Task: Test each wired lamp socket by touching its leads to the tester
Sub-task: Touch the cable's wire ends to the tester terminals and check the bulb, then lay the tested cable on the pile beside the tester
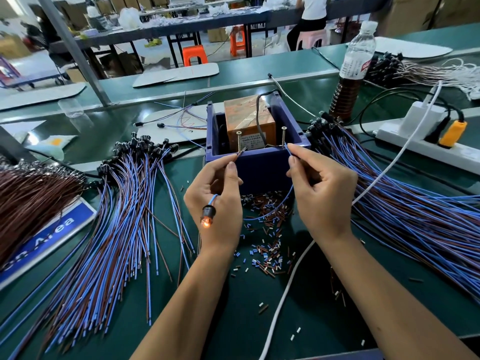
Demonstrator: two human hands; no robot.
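The tester (255, 162) is a dark blue box holding an orange-brown block, with two upright screws, the left screw (238, 141) and the right screw (283, 136), at its front rim. My left hand (217, 201) pinches a brown lead whose bare end touches the left screw. My right hand (322, 196) pinches the blue lead (287, 149) against the right screw. The black lamp socket (207, 211) hangs below my left hand, and its small bulb (206, 222) glows orange.
A heap of wired sockets (124, 203) with blue and brown leads lies at the left, another heap (405, 203) at the right. Cut insulation bits (267, 245) litter the green mat. A white power strip (426, 141), white cable (285, 294) and bottle (353, 71) stand at the right.
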